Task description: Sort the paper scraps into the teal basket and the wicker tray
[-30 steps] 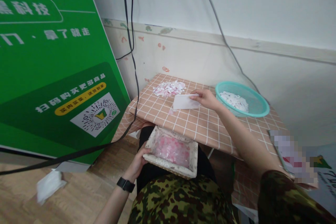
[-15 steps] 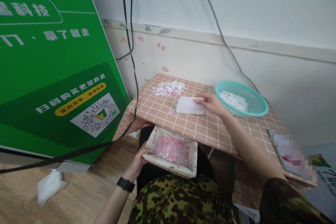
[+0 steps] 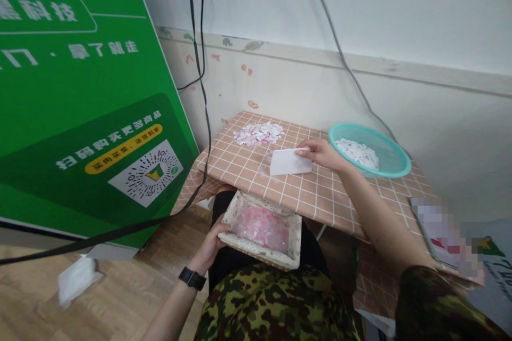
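The right hand (image 3: 322, 153) pinches a flat white rectangular card (image 3: 290, 162) by its right edge, fingers clamped on it, the card resting on the pink checked desk (image 3: 320, 197) near its middle. Far left on the desk lies a heap of white and pink paper scraps (image 3: 258, 133); just right of the hand stands a round teal plastic basket (image 3: 370, 151). The left hand (image 3: 210, 248) grips the left rim of a white woven tray (image 3: 262, 229) of pink scraps, held below the desk's near edge.
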Demonstrator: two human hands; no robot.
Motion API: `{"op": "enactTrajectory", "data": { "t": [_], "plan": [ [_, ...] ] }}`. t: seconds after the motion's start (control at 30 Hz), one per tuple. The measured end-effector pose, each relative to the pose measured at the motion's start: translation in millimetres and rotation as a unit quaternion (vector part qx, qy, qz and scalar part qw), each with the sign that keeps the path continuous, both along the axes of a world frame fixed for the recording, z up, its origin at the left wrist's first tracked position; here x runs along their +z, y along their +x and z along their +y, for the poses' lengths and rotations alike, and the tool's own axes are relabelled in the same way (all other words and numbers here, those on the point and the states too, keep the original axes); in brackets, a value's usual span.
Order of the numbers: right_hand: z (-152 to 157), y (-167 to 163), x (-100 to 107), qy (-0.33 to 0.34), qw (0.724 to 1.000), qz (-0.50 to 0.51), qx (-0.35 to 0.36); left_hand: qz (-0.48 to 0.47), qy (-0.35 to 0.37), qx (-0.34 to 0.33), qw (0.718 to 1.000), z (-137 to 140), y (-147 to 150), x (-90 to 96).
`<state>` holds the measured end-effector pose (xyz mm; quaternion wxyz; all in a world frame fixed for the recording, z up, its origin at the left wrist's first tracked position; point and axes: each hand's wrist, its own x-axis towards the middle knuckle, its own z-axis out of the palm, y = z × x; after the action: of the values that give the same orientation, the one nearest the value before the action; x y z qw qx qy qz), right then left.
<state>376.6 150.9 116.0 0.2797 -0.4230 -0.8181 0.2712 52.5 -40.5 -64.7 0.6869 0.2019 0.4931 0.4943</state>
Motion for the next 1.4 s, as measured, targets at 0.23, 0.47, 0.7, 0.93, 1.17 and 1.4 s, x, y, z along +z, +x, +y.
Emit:
{"op": "enactTrajectory", "data": {
  "t": [0.23,0.47,0.7,0.93,1.17,1.4],
  "plan": [
    [-0.2,-5.2,-0.6,0.016,1.000,-0.009,0.006,0.009,-0.001,-0.001,1.000,-0.1,0.1,0.2],
    [4.3,-4.7,-13.3,0.047,0.997,0.013,-0.059,-0.002,0.008,-0.010,1.000,0.4,-0.2,-0.5],
    [-9.1,9.3,-17.0,-0.044,0.997,0.041,-0.045,0.003,-0.001,-0.001,1.000,0.7,-0.4,-2.7],
    [-19.2,5.8,-26.2,-0.058,0.988,0.103,-0.102,0.003,-0.003,0.000,1.000,1.1,-0.4,-1.1],
    [-33.6,3.6,-27.3,-0.064,0.990,0.099,-0.080,0.006,-0.001,0.000,1.000,0.2,0.4,-1.0],
    [-50.4,7.1,-42.6,-0.029,0.986,0.082,-0.143,-0.001,0.014,-0.016,1.000,-0.4,1.3,3.6]
  ]
}}
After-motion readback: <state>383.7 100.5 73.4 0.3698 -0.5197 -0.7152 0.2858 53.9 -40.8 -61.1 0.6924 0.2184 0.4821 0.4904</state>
